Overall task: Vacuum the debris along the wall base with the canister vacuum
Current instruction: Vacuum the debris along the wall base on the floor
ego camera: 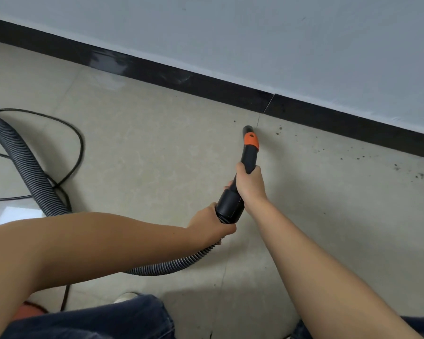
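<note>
Your right hand [250, 185] grips black nozzle wand [249, 155] mid-shaft; your left hand [209, 225] wraps round hose cuff [229, 207]. Wand black, orange collar [251, 140] near tip, mouth low over beige floor [157, 148]. Grey ribbed hose [22, 152] loops left. Dark debris [357, 157] specks right of tip, along black baseboard [206, 86].

My arms [88, 243] are bare, no sleeves or jewelry; I'm wearing dark blue denim jeans [103, 319], pale shoe tip [127, 296] showing approx. at knee.
</note>
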Action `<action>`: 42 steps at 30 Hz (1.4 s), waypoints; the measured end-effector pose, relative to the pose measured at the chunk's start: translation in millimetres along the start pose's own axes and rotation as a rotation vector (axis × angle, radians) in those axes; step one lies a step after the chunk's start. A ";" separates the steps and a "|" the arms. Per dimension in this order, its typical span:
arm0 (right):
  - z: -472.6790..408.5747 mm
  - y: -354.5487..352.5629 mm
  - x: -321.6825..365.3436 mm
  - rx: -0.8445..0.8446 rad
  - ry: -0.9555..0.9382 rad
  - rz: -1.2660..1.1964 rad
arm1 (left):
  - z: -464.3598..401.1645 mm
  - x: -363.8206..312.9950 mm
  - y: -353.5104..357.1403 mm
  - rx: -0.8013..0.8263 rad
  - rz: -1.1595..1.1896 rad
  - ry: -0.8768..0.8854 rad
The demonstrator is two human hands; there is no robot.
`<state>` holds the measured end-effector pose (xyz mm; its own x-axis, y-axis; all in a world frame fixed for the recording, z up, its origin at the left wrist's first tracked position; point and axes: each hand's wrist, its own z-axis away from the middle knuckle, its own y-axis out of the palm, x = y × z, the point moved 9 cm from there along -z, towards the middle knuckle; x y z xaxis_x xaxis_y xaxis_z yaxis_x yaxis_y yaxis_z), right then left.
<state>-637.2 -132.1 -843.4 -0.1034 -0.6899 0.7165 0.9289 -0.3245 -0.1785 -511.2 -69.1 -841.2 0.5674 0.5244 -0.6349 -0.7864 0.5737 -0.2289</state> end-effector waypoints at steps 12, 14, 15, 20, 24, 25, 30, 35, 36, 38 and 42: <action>-6.1 24.1 22.0 0.064 -0.011 0.054 | -5.0 -4.7 -19.7 -0.078 0.089 -0.017; -3.6 11.3 16.5 0.015 -0.003 0.016 | -5.1 -5.3 -12.3 -0.036 0.065 -0.014; -2.4 3.2 12.9 -0.013 0.004 -0.002 | -4.9 -6.5 -6.9 -0.008 0.046 -0.008; -0.1 -41.5 1.0 -0.122 0.020 -0.040 | -8.4 -20.4 22.4 0.088 -0.034 0.037; 1.8 -64.0 -5.8 -0.139 0.048 -0.088 | -8.9 -26.0 42.2 0.129 -0.066 0.049; 2.2 -67.5 -7.7 -0.141 0.053 -0.096 | -8.9 -25.7 46.3 0.137 -0.070 0.048; -4.2 -74.9 -3.0 -0.146 0.030 -0.082 | -16.8 -31.1 55.8 0.142 -0.049 0.061; -14.7 -67.4 10.7 -0.111 0.023 -0.039 | -25.2 -38.7 49.8 0.122 -0.014 0.071; -16.9 -67.0 12.6 -0.110 0.028 -0.040 | -26.4 -41.2 48.0 0.120 -0.005 0.070; -22.2 -68.9 17.2 -0.112 0.035 -0.051 | -28.8 -48.8 45.7 0.111 0.004 0.077; -34.1 -76.3 26.4 -0.123 0.013 -0.049 | -37.5 -62.1 48.0 0.091 0.001 0.097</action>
<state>-722.9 -147.7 -833.8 -0.1528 -0.6796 0.7175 0.8723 -0.4340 -0.2253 -593.4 -97.8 -840.4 0.5366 0.4646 -0.7044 -0.7594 0.6298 -0.1630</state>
